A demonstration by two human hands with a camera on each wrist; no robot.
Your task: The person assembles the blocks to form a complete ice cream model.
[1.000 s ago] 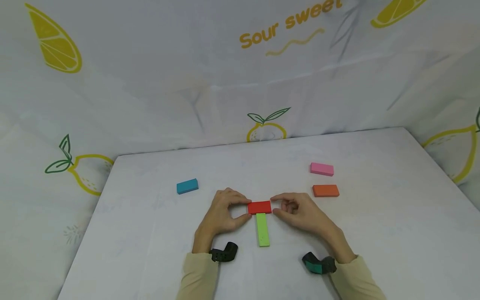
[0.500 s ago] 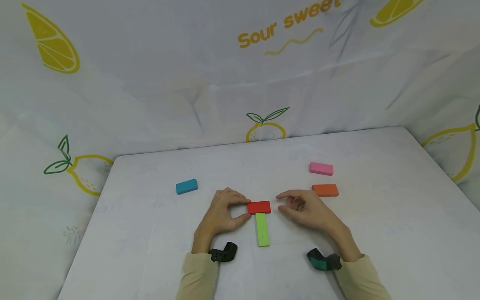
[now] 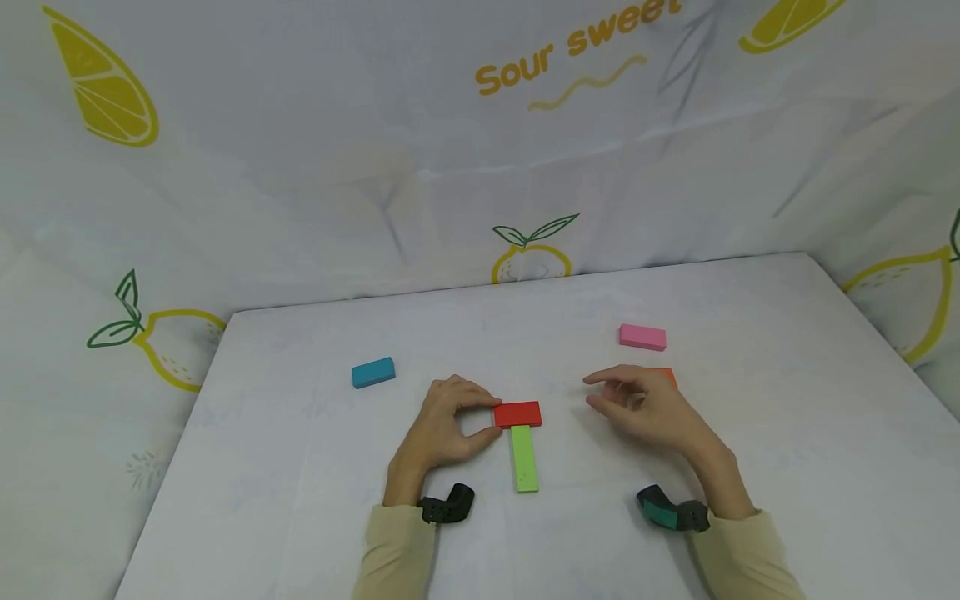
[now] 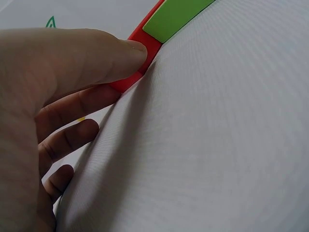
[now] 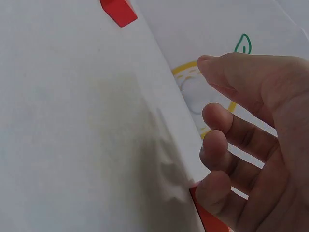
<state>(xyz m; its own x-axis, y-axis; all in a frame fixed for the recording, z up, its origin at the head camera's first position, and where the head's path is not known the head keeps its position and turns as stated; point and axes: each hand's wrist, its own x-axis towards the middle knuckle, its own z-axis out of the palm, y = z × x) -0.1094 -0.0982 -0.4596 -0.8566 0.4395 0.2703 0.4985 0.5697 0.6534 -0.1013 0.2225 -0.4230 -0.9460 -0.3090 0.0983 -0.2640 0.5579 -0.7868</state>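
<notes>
A red block (image 3: 517, 413) lies flat across the top end of a green block (image 3: 524, 458), forming a T on the white table (image 3: 315, 467). My left hand (image 3: 491, 419) pinches the red block's left end between thumb and forefinger; in the left wrist view the thumb (image 4: 96, 58) presses the red block's (image 4: 150, 41) edge beside the green block (image 4: 174, 17). My right hand (image 3: 596, 392) hovers to the right of the red block, fingers loosely curled and holding nothing. It covers most of an orange block (image 3: 669, 377), which shows under the fingers (image 5: 217, 145) as an orange corner (image 5: 210, 221).
A pink block (image 3: 642, 337) lies beyond the right hand and a blue block (image 3: 373, 372) sits at the left. A lemon-print cloth backdrop (image 3: 480, 167) rises behind the table's far edge.
My right hand let go of the red block's right end and moved right, over the orange block. The left hand and the red and green blocks stayed put.
</notes>
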